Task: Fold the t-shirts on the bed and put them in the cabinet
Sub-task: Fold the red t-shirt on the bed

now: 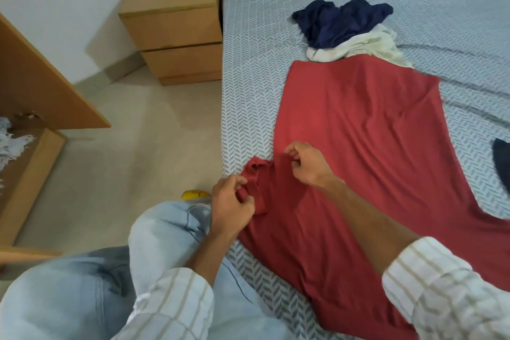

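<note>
Striped sleeves (171, 303) foreground. Left hand (231, 205) pinches bunched sleeve of red t-shirt (367, 130) spread on bed (248, 50); right hand (309, 165) curled, grip on cloth unclear. Advice: flatten sleeve, fold inward square, smooth creases.

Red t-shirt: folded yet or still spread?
Spread. The red t-shirt lies flat and full length on the bed; only a bit near the bed's edge is bunched, where the left hand pinches it.
</note>
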A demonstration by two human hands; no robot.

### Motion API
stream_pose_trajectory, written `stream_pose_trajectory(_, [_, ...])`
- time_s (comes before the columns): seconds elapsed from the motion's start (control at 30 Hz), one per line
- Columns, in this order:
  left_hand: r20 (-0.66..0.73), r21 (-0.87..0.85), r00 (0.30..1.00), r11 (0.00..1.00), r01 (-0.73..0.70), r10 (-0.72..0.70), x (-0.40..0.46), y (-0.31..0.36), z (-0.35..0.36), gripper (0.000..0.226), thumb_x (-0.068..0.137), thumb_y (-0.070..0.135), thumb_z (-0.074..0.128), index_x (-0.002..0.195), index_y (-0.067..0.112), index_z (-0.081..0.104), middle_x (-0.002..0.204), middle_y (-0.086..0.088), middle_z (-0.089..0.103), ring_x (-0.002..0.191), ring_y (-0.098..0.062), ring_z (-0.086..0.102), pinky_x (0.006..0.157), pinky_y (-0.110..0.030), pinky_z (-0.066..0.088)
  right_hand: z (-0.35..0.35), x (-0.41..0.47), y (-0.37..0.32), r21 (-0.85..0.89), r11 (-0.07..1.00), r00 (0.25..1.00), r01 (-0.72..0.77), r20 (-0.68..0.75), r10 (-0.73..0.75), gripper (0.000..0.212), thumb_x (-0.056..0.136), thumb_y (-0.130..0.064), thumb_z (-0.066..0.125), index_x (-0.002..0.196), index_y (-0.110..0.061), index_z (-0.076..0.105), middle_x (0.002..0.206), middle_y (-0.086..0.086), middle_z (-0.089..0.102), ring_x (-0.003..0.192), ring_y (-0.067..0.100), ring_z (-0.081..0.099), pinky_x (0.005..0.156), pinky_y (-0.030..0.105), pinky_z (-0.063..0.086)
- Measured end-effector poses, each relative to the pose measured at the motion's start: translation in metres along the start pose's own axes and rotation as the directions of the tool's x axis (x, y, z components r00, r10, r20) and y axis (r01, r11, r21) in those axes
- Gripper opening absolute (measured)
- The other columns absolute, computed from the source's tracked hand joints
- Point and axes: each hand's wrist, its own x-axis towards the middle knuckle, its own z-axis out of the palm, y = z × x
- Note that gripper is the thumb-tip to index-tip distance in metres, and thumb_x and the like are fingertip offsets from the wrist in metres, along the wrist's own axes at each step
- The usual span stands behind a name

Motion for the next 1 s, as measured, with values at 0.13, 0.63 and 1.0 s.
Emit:
stream_pose_trajectory(0.13, [-0.006,0.043,0.999,0.998,-0.040,0.040,0.010,-0.006,0.005,0.023,0.077,0.005,0.064,0.095,0.019,0.067,0.095,0.005,0.063,0.091,-0.014,0.059,0.089,-0.042,0.051,-0.011,0.011,0.009,-0.004,0.996,0.996,-0.094,-0.003,0.094,0.027,0.083,-0.005,0.061,0.107,-0.014,0.066,0.102,0.004,0.069,0.095,0.023,0.065,0.091,0.034,0.049])
stream_pose_trajectory(0.63, [0.542,0.069,0.820,0.982,0.175,-0.184,0.205,0.040,0.077,0.031,0.087,0.032,0.074,0.087,0.002,0.063,0.055,-0.011,0.067,0.043,-0.025,0.065,0.042,-0.031,0.054,-0.026,0.252,0.012,-0.167,0.943,0.948,-0.287,-0.192,0.254,0.040,0.086,-0.039,0.057,0.116,-0.014,0.064,0.122,0.011,0.065,0.116,0.036,0.059,0.093,0.035,0.048])
stream_pose_trajectory(1.0, [0.531,0.028,0.846,0.998,0.048,-0.056,0.234,0.044,0.091,0.048,0.092,0.042,0.065,0.066,0.002,0.060,0.043,-0.008,0.061,0.033,-0.023,0.060,0.032,-0.026,0.045,-0.037,0.352,0.024,-0.164,0.869,0.847,-0.466,-0.365,0.386,0.042,0.089,-0.020,0.059,0.130,-0.015,0.055,0.134,0.005,0.056,0.126,0.026,0.053,0.092,0.036,0.049])
